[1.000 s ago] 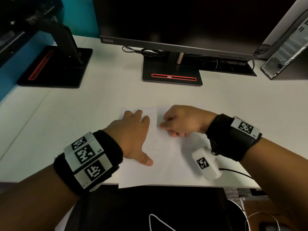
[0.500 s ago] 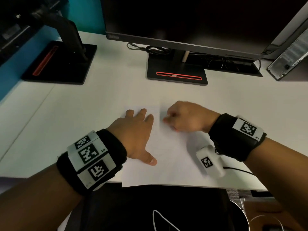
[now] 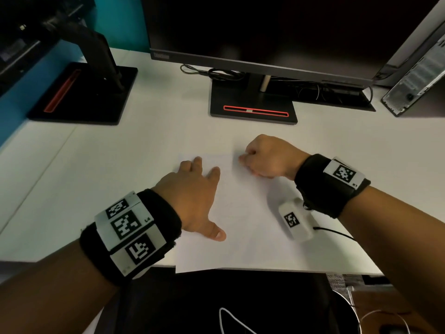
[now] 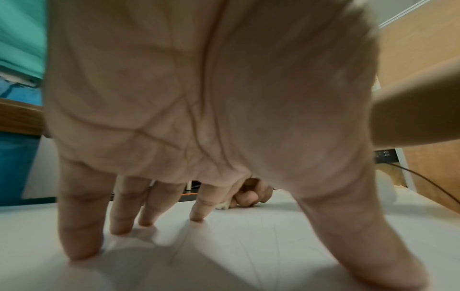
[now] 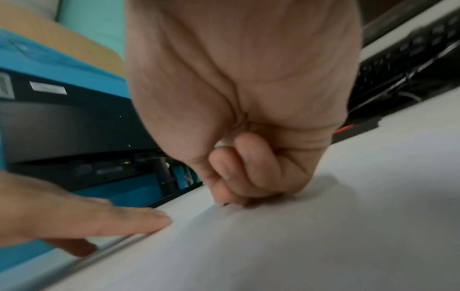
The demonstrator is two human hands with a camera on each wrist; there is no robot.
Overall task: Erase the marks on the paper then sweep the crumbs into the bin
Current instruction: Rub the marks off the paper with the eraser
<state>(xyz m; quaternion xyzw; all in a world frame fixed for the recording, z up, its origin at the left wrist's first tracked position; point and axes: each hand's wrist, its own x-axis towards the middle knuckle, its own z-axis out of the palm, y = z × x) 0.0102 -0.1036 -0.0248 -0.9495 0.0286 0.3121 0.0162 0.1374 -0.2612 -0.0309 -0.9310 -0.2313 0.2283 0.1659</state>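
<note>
On the white desk (image 3: 120,165), in front of a dark monitor (image 3: 240,27) and its stand (image 3: 252,109), a sheet of paper (image 3: 240,225) lies with its near edge reaching just past the desk's near edge. Faint pencil lines cross it in the left wrist view; they are too dim to read. The left hand (image 3: 192,201) rests on the paper's left part, fingers straight and spread, tips pressing down. The right hand (image 3: 267,157) sits at the far edge of the sheet, fingers curled tight, pinching a small whitish eraser (image 4: 222,206) against the page; only a sliver of it shows. No crumbs and no bin can be made out.

The paper looks thin, light and limp. It would likely slide or crease under rubbing, so it wants pinning flat close beside the rubbed spot, as the left hand does. The eraser seems small and soft; a low pinch near its working end should steady it.
</note>
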